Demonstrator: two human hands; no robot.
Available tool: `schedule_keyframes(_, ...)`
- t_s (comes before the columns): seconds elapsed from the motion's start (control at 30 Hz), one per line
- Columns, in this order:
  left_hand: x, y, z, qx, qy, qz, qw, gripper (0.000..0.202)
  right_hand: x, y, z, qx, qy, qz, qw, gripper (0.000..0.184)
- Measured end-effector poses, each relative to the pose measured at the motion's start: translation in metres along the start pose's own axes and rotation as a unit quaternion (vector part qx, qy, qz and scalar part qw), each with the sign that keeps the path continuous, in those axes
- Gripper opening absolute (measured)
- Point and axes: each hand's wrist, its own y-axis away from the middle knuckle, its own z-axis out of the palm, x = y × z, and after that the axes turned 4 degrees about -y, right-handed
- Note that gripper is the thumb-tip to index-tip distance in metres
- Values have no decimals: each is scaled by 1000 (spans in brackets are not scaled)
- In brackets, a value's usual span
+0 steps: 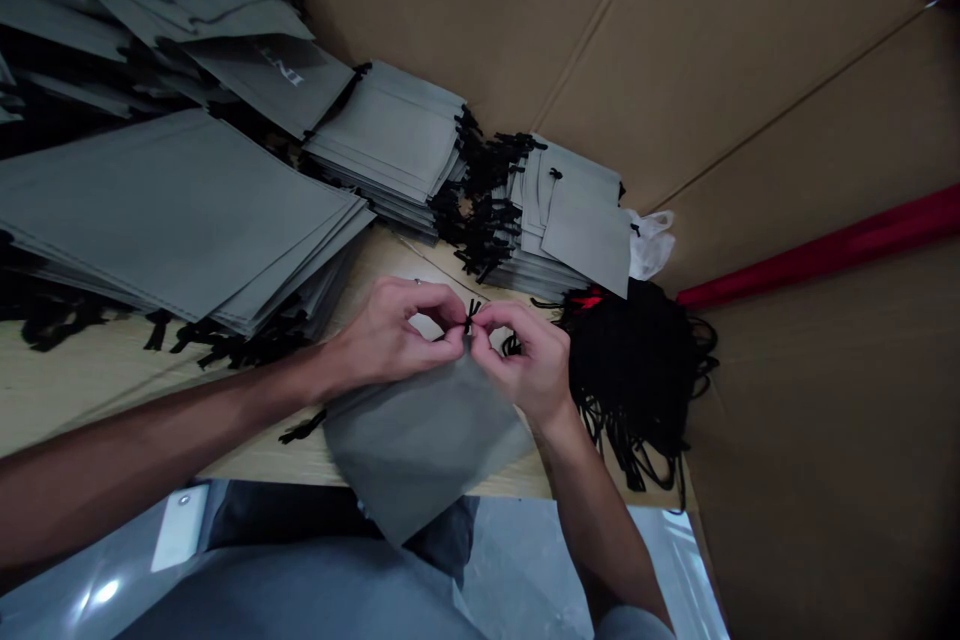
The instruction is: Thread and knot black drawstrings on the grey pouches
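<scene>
A grey fabric pouch [420,445] hangs over the near edge of the wooden table [97,380], its top edge lifted between both hands. My left hand [390,335] pinches the pouch's top and a thin black drawstring [471,316] from the left. My right hand [525,355] pinches the same cord from the right, fingertips almost meeting the left ones. The cord's short ends stick up between the two pinches. Both hands are closed.
Stacks of grey pouches lie on the table: a large one [180,220] at left, two smaller ones [394,145] [577,220] behind the hands, with black cord ends between. A heap of loose black cords [637,370] sits right. Cardboard walls [675,50] and a red bar [825,245] close the back.
</scene>
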Motion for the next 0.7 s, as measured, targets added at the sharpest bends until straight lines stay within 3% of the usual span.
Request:
schedule_keyframes(0.2,2,-2,3,1,113,-82,990,8,5,1,4,26,-105,77,991,10)
schedule_keyframes(0.37,2,-4,2,-8,112,-76,991,6,8,1,6,15,-186,137,973,7)
schedule_keyframes(0.47,-1,-3,1,-14,45,-16,999,6,9,1,3,21,-146,124,981,7)
schedule_keyframes(0.53,-4,-1,1,-19,-42,57,997,7,8,1,0,13,-107,103,989,8)
schedule_keyframes(0.7,-14,3,2,-12,-230,251,940,9,2,-2,-6,-26,-23,13,999,14)
